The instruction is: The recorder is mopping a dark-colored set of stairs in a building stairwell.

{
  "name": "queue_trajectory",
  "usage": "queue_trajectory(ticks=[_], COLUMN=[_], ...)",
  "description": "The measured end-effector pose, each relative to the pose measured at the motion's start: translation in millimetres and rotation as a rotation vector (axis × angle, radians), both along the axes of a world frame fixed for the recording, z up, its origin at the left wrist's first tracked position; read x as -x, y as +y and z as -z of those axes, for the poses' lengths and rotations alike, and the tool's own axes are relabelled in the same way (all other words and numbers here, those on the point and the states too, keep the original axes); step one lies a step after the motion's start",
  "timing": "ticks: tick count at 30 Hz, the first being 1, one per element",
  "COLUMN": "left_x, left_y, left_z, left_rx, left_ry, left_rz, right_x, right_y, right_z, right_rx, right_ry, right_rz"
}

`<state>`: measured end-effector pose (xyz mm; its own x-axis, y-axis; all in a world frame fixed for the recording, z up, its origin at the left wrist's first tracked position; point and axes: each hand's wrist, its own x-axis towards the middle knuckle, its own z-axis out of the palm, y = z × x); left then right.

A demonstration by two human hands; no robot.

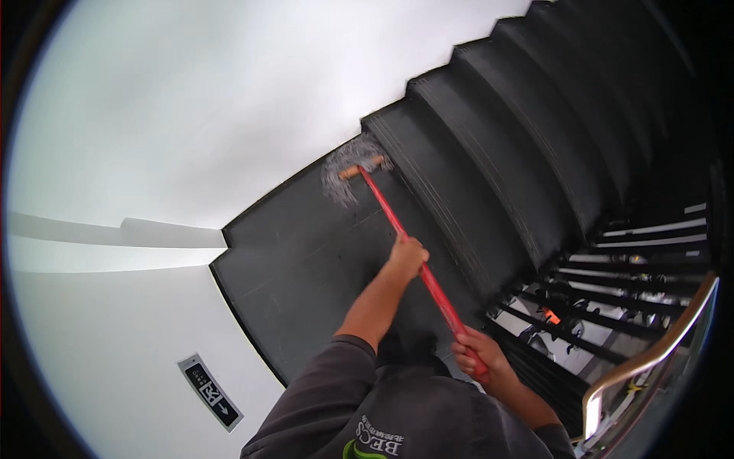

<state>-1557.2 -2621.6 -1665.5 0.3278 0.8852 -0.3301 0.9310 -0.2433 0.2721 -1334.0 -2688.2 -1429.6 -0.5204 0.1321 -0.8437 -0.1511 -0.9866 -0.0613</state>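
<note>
A string mop with grey strands (344,158) and a short wooden crosspiece lies on the dark landing floor (298,241), against the white wall and beside the edge of the stairs. Its red handle (438,290) slants from the mop head towards my body. Around the middle of the handle is closed my left hand (408,257). Near the handle's lower end, my right hand (477,351) grips it with the fingers wrapped around. The handle end shows just past this hand, close to my dark grey shirt.
Dark stair steps (481,137) run towards the upper right along the white wall (229,103). A black-barred railing (573,315) with a shiny handrail (648,361) stands at the right; vehicles show between its bars. An exit sign (210,392) is on the lower left wall.
</note>
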Motion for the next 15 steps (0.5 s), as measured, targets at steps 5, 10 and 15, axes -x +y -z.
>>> queue_trajectory(ticks=[5, 10, 15], left_x=[73.5, -8.3, -63.1], left_y=[32.9, -33.2, -66.3], left_z=[-9.2, -39.1, -55.6], left_rx=[0.019, 0.056, 0.357], left_ry=[-0.120, -0.331, -0.640], left_rz=[0.069, 0.306, 0.533], right_x=[76.8, -67.6, -40.2], right_y=[20.2, -58.7, -18.4], right_z=[-12.7, 32.2, -0.9], right_rx=[-0.017, -0.265, -0.315], right_ry=[-0.017, -0.236, -0.278], right_rz=[-0.039, -0.489, -0.462])
